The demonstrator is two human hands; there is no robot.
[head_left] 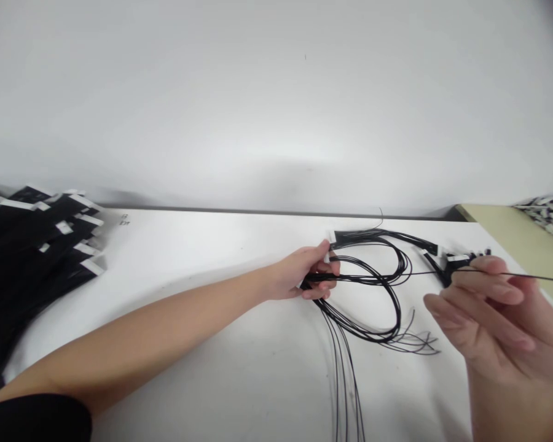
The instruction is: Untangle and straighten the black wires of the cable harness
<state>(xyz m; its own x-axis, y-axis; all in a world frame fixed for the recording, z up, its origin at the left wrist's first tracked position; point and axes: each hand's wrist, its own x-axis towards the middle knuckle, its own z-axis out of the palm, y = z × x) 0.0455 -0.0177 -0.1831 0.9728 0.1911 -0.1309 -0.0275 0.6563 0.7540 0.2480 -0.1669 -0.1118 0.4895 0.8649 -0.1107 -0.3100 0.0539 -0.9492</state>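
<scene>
A loose bundle of thin black cords [387, 307] lies looped on the white table [212, 344]. My left hand [306, 273] reaches across from the left and pinches the bundle where the strands cross. My right hand [493, 319], close to the camera at the right, pinches a single black cord [544, 279] that stretches taut from the bundle out to the right edge. White tags [447, 255] sit on the cord ends near the bundle's far right side.
A big heap of black cords with white tags [32, 245] covers the table's left end. A white wall [276, 92] rises behind the table. A beige surface [516, 239] with a black-and-white pile [550, 215] stands at the far right.
</scene>
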